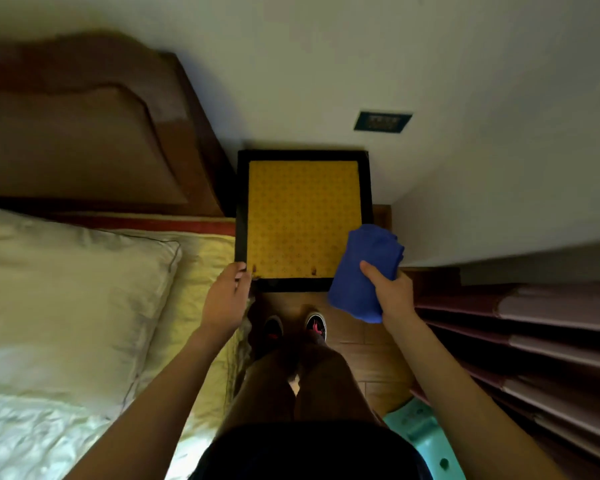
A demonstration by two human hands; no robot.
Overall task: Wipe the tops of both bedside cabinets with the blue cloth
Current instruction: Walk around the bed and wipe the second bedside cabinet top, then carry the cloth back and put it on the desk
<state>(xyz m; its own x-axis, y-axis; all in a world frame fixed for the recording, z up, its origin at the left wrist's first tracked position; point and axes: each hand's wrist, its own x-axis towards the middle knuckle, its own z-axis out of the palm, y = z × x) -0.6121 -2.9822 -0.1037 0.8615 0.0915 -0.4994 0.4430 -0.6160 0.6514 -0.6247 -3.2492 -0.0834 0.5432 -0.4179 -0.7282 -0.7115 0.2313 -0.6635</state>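
Our right hand (394, 292) clasps the blue cloth (361, 271) over the near-right corner of the bedside cabinet top (302, 216), which extends ahead of us. Our left hand (226, 299) touches the near-left corner, grip unclear.

Blue cloth (364, 271); yellow diamond-patterned, black-framed cabinet top (302, 216).

The blue cloth (359, 275) hides one cabinet (302, 156) corner.
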